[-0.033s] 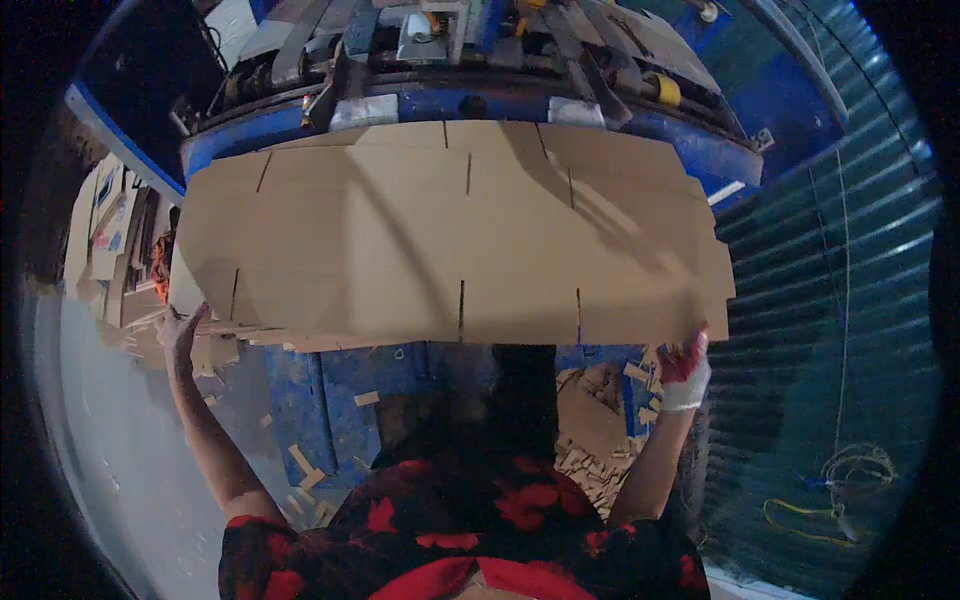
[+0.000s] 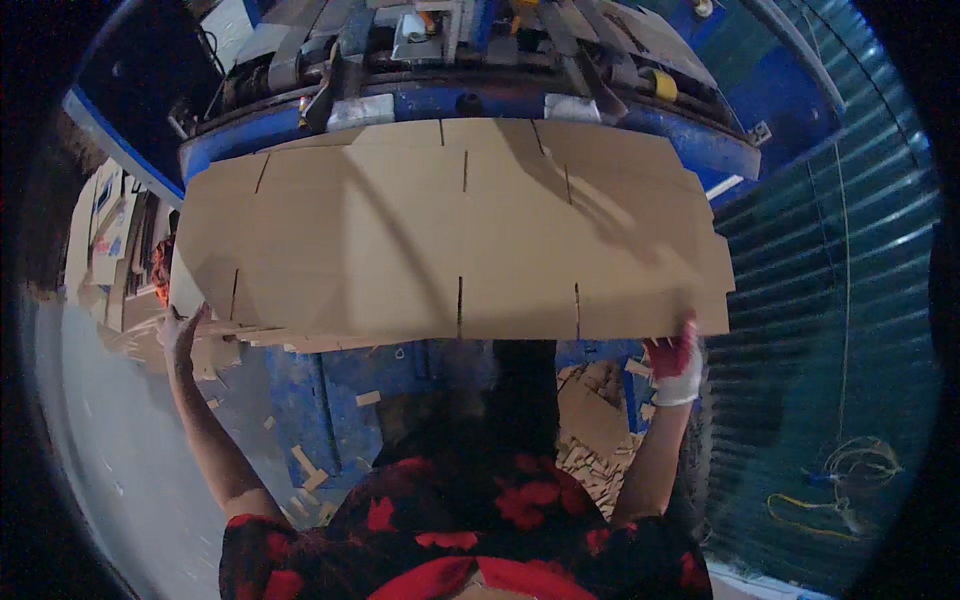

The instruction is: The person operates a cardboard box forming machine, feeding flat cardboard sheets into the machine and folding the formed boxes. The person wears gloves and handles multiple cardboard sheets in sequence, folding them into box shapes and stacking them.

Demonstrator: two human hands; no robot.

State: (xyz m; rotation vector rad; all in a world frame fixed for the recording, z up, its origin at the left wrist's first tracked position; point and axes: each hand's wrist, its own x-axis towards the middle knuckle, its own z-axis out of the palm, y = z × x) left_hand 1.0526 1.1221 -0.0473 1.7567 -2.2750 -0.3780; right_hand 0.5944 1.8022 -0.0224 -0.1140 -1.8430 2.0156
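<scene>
A wide brown cardboard sheet [image 2: 400,230] with dark slots along its near and far edges lies in front of me, on top of other sheets. My left hand [image 2: 182,330], bare, grips its near left corner, thumb at the edge. At the near right corner is my right hand [image 2: 678,360], in a white glove with a red palm. Its thumb reaches up over the sheet's edge, and its other fingers are partly hidden under the cardboard. Shadows fall across the sheet's right side.
Beyond the sheet stands a blue machine [image 2: 670,140] with rollers and belts. Stacked cardboard [image 2: 105,250] leans at the left. Cardboard scraps [image 2: 590,465] litter the floor. A corrugated metal wall [image 2: 800,330] runs along the right, with coiled cord [image 2: 855,470] near it.
My right hand has shifted slightly left and up along the near edge. My left hand stays at its corner, and the sheet has barely moved.
</scene>
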